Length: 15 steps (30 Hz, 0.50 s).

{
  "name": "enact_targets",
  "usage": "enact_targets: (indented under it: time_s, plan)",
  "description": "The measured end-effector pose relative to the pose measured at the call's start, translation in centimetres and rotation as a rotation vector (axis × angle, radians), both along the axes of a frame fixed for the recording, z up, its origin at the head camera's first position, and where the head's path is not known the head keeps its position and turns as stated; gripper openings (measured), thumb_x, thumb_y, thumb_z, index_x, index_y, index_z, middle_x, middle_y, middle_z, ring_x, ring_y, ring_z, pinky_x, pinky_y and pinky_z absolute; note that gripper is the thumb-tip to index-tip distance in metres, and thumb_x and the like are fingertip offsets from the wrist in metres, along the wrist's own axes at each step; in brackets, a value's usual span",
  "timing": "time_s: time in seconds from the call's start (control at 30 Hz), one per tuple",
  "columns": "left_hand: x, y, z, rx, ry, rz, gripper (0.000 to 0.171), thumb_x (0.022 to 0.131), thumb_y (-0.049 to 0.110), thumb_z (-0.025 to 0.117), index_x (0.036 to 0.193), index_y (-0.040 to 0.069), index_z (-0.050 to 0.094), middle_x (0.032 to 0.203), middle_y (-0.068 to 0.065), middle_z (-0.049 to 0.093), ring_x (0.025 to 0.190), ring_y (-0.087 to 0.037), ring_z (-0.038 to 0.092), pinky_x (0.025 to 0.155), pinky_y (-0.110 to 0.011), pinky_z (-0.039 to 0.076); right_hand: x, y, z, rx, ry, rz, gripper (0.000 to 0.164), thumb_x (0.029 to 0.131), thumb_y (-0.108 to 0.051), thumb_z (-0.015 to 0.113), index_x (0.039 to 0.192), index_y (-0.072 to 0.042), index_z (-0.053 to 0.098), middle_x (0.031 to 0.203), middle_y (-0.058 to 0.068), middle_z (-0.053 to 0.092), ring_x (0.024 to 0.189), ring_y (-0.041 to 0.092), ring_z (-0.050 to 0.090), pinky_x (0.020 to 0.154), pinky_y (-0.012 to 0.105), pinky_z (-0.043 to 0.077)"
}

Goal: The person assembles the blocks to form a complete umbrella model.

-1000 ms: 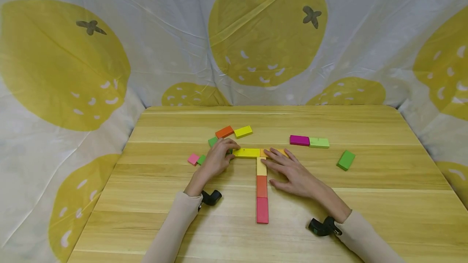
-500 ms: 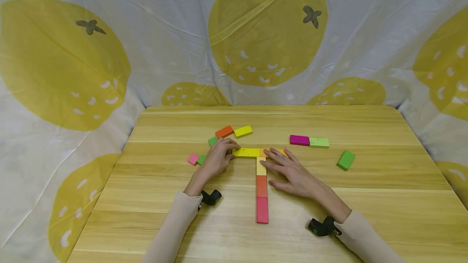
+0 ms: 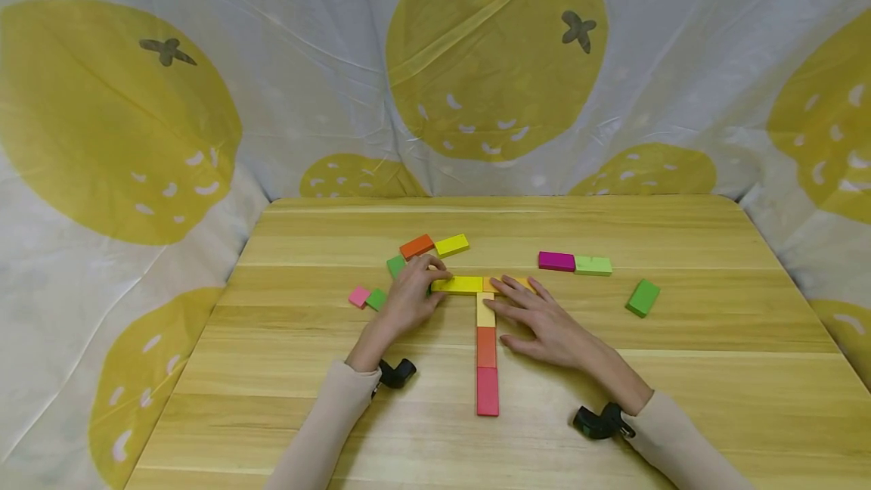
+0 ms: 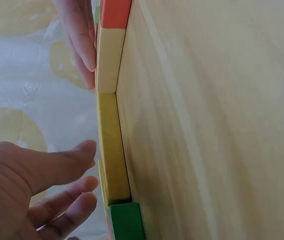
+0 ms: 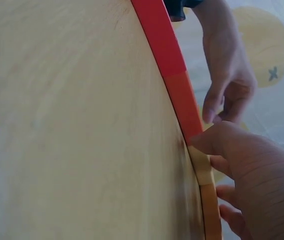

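Coloured wooden blocks form a T on the table. Its stem runs from a red block through an orange-red one to a cream block. The crossbar has a yellow block and a light orange block, partly under fingers. A dark green block abuts the yellow one's end in the left wrist view. My left hand hovers by that end, thumb and fingers loosely bent and apart. My right hand spreads its fingers over the light orange and cream blocks.
Behind my left hand lie an orange block, a yellow one and a green one. A pink piece sits left. Magenta, pale green and green blocks lie right. A lemon-print curtain surrounds the table.
My left thumb has drawn back toward me from the crossbar's left end, and the left hand has shifted slightly right. The right hand and the T of blocks look the same.
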<state>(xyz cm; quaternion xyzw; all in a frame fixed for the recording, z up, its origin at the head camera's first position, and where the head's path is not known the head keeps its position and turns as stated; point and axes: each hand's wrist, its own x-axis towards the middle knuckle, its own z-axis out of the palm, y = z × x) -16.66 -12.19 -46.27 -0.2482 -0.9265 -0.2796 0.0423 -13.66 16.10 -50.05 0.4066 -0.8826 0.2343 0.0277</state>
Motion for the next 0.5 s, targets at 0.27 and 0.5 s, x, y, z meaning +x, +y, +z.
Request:
enact_targets:
  time_s: [0.27, 0.5]
  plan:
    - [0.7, 0.8, -0.4, -0.055, 0.059, -0.009, 0.028, 0.09, 0.019, 0.082, 0.111, 0.001, 0.079, 0.118, -0.013, 0.068, 0.105, -0.031, 0.059, 0.091, -0.044, 0.049, 0.0, 0.0, 0.2, 0.012, -0.036, -0.006, 0.06, 0.098, -0.033, 0.07, 0.153, -0.018, 0.053, 0.168, 0.012, 0.036, 0.156, 0.037, 0.03, 0.124, 0.066, 0.016]
    - [2.1, 1.7, -0.2, -0.16, 0.014, -0.082, 0.051, 0.098, 0.035, 0.072, 0.136, 0.001, 0.066, 0.146, -0.02, 0.058, 0.135, -0.039, 0.054, 0.112, -0.054, 0.044, 0.1, 0.0, 0.3, -0.003, -0.014, -0.004, 0.061, 0.095, -0.03, 0.073, 0.152, -0.017, 0.055, 0.166, 0.015, 0.038, 0.154, 0.039, 0.033, 0.121, 0.069, 0.019]
